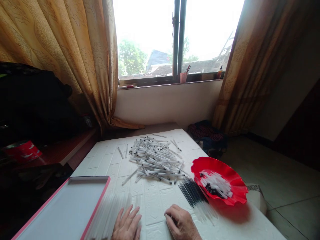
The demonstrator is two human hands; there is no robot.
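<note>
L hand point(127, 225) flat, fingers spread, empty, on clear tubes point(110, 213); R hand point(181, 223) loosely curled, grip can't tell. Risk: sweep could roll tubes off table point(155, 196) edge, or knock the black refills point(191, 191).

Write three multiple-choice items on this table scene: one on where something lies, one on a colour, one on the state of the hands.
1. Where does the red bowl stand on the white table?
A. at its right edge
B. inside the tray
C. on the window sill

2. What colour is the rim of the tray?
A. green
B. pink
C. black

3. How are the left hand and the right hand?
A. both lifting the bowl
B. one holding a cup
C. both resting on the table, holding nothing

Answers:
1. A, the bowl sits right of the pile of pens, at the table's edge.
2. B, a pink border frames the tray's pale floor.
3. C, the left lies flat with fingers spread, the right is loosely curled, and neither grips anything.
</note>
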